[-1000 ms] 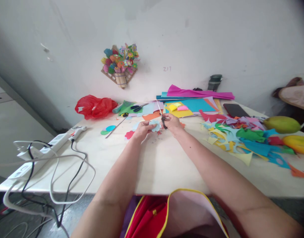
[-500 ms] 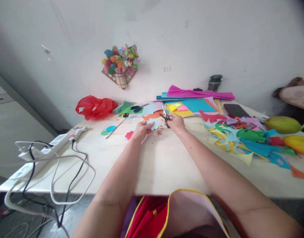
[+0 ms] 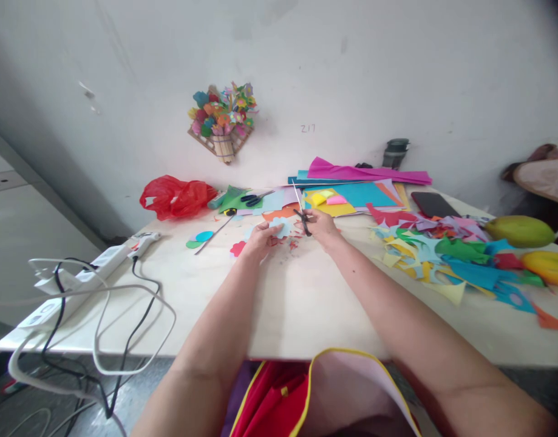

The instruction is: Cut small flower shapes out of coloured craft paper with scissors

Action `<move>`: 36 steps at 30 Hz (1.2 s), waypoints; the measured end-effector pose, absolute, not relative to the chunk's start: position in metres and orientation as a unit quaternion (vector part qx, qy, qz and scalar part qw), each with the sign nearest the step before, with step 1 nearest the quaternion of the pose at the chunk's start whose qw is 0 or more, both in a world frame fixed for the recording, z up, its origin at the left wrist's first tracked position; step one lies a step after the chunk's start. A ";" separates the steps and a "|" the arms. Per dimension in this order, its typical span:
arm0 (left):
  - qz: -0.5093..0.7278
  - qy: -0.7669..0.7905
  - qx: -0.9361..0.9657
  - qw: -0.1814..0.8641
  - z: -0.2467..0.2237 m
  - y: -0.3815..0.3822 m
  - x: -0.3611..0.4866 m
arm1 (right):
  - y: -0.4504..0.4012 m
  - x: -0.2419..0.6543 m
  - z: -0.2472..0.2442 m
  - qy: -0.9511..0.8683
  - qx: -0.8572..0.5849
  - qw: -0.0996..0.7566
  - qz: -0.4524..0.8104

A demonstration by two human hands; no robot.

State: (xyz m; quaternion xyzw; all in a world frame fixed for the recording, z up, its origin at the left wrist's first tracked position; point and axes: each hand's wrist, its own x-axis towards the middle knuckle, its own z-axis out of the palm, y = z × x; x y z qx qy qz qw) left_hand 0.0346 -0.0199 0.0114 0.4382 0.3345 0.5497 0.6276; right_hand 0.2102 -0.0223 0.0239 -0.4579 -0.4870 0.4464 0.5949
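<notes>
Above the tabletop (image 3: 306, 297), our right hand (image 3: 321, 225) grips scissors (image 3: 302, 214) and our left hand (image 3: 262, 236) pinches a pale-blue paper flower (image 3: 282, 227) just beside them. If that pinch slackened, the paper could twist and we might miscut its edge.

On the table (image 3: 324, 303) before us, the paper cut-out (image 3: 282, 228) in our left hand (image 3: 262, 237) is left of the scissors (image 3: 305, 224) in our right hand (image 3: 322, 226), with paper sheets (image 3: 370, 195) behind both. To our left we have a power strip (image 3: 116, 255) and, farther back, a plastic bag (image 3: 173, 198); to our right, paper scraps (image 3: 463, 249) lie before a phone (image 3: 434, 205) and beside two fruits (image 3: 520, 231). Behind the sheets stands what we take for a bottle (image 3: 395, 155), and a bouquet (image 3: 221, 116) hangs on the wall (image 3: 351, 79).
</notes>
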 end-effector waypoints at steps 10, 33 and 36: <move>0.532 0.332 0.459 0.629 0.012 -0.020 0.038 | -0.032 0.201 0.028 -0.485 -0.444 0.584 0.477; 0.542 0.315 0.482 0.612 0.010 -0.013 0.029 | -0.031 0.229 0.026 -0.630 -0.435 0.403 0.502; 0.543 0.315 0.484 0.610 0.009 -0.011 0.028 | -0.034 0.231 0.028 -0.648 -0.435 0.379 0.497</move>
